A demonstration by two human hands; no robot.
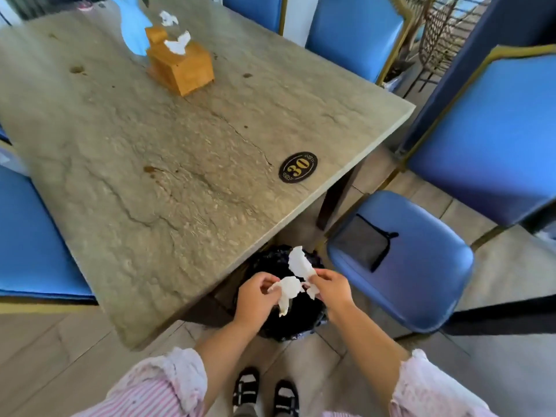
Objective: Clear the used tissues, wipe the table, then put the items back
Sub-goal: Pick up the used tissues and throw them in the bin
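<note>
My left hand [255,296] pinches a crumpled white tissue [287,291] and my right hand [332,288] grips another white tissue [299,263]. Both hands hover over a bin lined with a black bag [272,261] on the floor, tucked under the table's near corner. The stone-look table [150,182] has brown stains on it. A wooden tissue box [180,66] with a tissue sticking out stands at the far side, with a blue vase [132,25] just behind it. One more crumpled tissue [168,18] lies beyond the box.
Blue padded chairs surround the table: one at the near right [421,266] with a grey cloth [361,245] on its seat, others at the far right [487,136], the back [355,31] and the left [27,236]. An oval "30" plaque [298,167] is stuck near the table's right edge.
</note>
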